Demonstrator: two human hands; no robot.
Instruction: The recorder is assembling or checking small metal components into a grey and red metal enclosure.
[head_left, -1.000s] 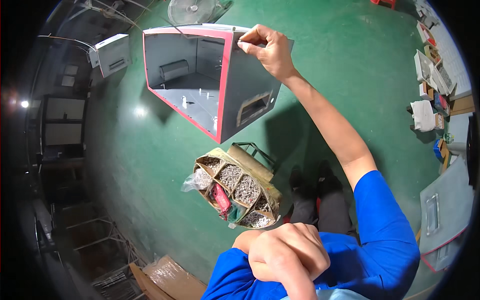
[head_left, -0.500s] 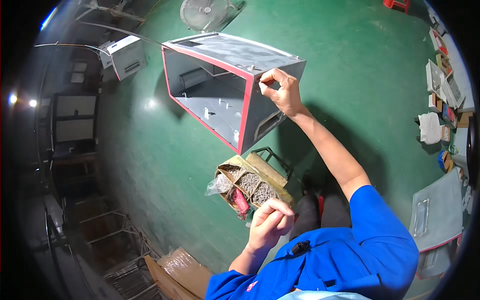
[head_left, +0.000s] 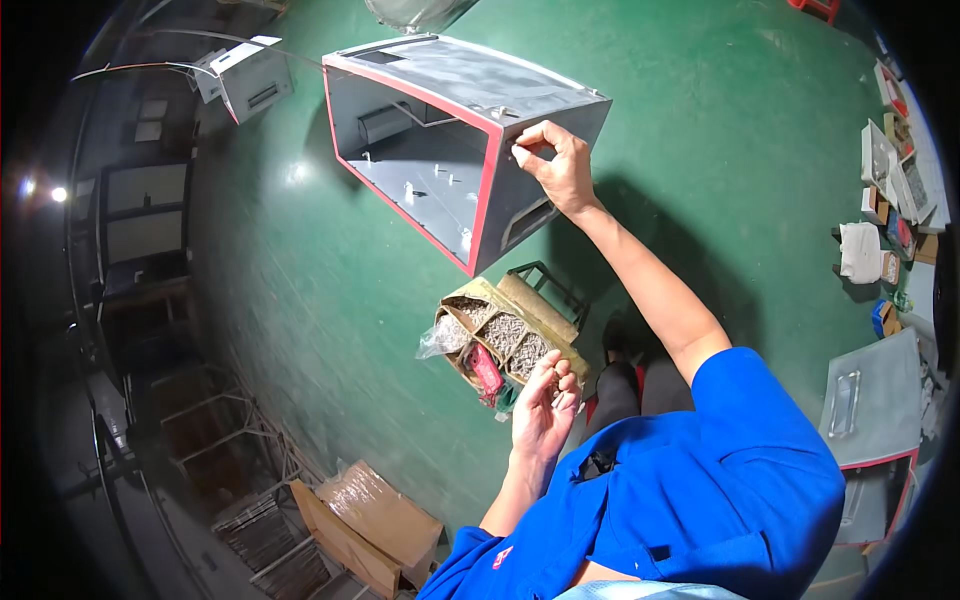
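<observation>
Head view: the right hand [head_left: 553, 165], fingers pinched together, grips the top edge of a grey, red-rimmed metal box [head_left: 440, 160] at upper centre. The left hand [head_left: 543, 412], fingers open, reaches into a compartmented screw tray [head_left: 500, 335] at frame centre on the green floor [head_left: 300, 300].

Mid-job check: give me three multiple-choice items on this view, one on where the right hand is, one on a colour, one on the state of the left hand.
1. Where is the right hand?
A. At the upper front corner of the grey metal box
B. In the divided parts box
C. On the cardboard carton

2. What colour is the trim around the grey metal box's open face?
A. Yellow
B. Red
C. Blue

3. How is the left hand?
A. Clenched around a hammer
B. Open, fingers at the divided parts box of small hardware
C. Flat on the floor

Answers: 1 A, the fingertips pinch at that corner. 2 B, a red edge frames the opening. 3 B, the palm shows and the fingers are spread at the box's rim.
</observation>
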